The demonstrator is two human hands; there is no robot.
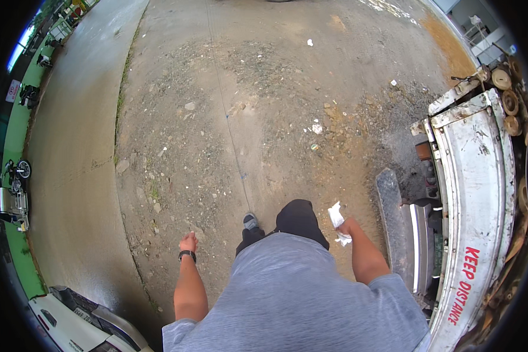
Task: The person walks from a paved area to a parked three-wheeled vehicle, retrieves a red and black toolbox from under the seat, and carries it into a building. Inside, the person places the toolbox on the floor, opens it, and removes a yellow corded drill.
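Note:
My right hand [348, 226] is closed around a crumpled white wad [335, 215]. Its ends stick out above and below my fingers, and I cannot tell whether it is paper, cloth or thin plastic. On the other side of my body, my left hand [189, 241] hangs over the gravelly ground with nothing visible in it, its fingers loosely apart. A dark wristwatch [187, 254] is on that wrist. One foot in a grey shoe [250, 221] is forward on the dirt; my other foot is hidden.
A white truck bed [472, 193] with red lettering stands close at the right, a grey bumper bar [395, 223] beside it. Concrete paving [70, 146] runs along the left. Lower left is a white vehicle [70, 325]; farther off, a motorcycle with sidecar [14, 193]. A thin line [220, 88] crosses the dirt.

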